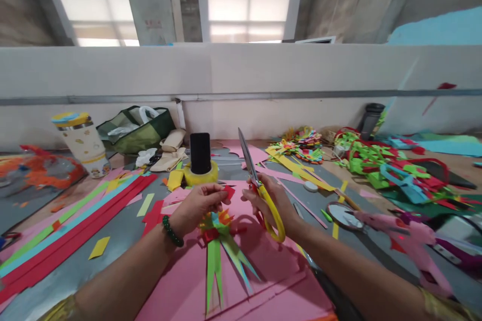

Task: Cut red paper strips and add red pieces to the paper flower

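Note:
My left hand pinches a small piece of red paper between thumb and fingers. In my right hand is a pair of scissors with yellow handles, its blades pointing up and away and looking closed together. Below my hands, a paper ornament in green, orange, red and light blue lies on pink paper sheets. Its pointed green and blue strips spread toward me. A green bead bracelet circles my left wrist.
Long red paper strips lie at left. A phone leans upright on a yellow tape roll. A tumbler and green bag stand behind. At right are a pink glue gun, a round dish and piled paper pieces.

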Demonstrator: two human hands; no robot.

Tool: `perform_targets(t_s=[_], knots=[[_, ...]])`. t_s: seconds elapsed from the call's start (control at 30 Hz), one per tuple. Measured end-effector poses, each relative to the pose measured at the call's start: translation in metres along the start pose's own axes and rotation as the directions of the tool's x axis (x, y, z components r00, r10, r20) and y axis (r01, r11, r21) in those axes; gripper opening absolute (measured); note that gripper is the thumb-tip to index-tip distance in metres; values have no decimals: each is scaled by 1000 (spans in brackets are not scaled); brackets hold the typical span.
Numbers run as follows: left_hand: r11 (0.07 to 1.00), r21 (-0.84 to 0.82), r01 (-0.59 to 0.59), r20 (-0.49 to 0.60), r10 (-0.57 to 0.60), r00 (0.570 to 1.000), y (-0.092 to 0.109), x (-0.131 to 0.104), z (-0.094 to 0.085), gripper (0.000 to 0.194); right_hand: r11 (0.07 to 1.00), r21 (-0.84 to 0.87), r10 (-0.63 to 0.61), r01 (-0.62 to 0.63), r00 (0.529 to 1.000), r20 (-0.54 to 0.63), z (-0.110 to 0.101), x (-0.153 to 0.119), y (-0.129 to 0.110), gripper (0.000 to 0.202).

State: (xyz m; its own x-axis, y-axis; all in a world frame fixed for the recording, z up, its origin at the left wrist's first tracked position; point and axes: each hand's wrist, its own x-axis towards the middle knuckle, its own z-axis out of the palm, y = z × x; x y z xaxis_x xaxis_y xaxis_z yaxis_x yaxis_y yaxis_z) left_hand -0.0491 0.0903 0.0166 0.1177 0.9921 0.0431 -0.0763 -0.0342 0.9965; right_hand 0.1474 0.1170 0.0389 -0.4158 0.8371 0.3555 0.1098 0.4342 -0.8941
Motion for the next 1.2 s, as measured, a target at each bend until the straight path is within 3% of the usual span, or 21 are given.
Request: perform_targets(t_s=[0.23, 0.47, 0.57, 0.73, 0.9, 1.1, 1.2], knots=[[996, -83, 32, 89, -25, 996, 3, -9, 18, 28, 999, 5, 41, -42, 997, 73, 1, -2, 9, 32], [980, -174, 98, 137, -75, 988, 7, -17, 28, 28, 997, 66, 27, -33, 995, 92, 3, -13, 2, 37], [948, -307, 83, 22, -81, 997, 12, -17, 26, 29, 999, 45, -26, 18, 981, 191, -9, -16, -5, 41], [894, -448, -4, -217, -105, 971, 27, -17, 21, 25, 964, -239, -39, 115, 953, 302, -34, -14, -10, 48], [882, -464, -78, -262, -53, 964, 29, -17, 19, 14, 872, -465, 62, 151, 909, 411, -38, -17, -9, 57], [894, -439, -87, -233, -20, 972, 25, -16, 21, 23, 832, -531, 108, 159, 893, 436, -31, -21, -12, 69], [893, -442, -91, -237, -18, 971, 24, -17, 21, 25, 837, -527, 127, 145, 886, 445, -28, -21, -17, 65]])
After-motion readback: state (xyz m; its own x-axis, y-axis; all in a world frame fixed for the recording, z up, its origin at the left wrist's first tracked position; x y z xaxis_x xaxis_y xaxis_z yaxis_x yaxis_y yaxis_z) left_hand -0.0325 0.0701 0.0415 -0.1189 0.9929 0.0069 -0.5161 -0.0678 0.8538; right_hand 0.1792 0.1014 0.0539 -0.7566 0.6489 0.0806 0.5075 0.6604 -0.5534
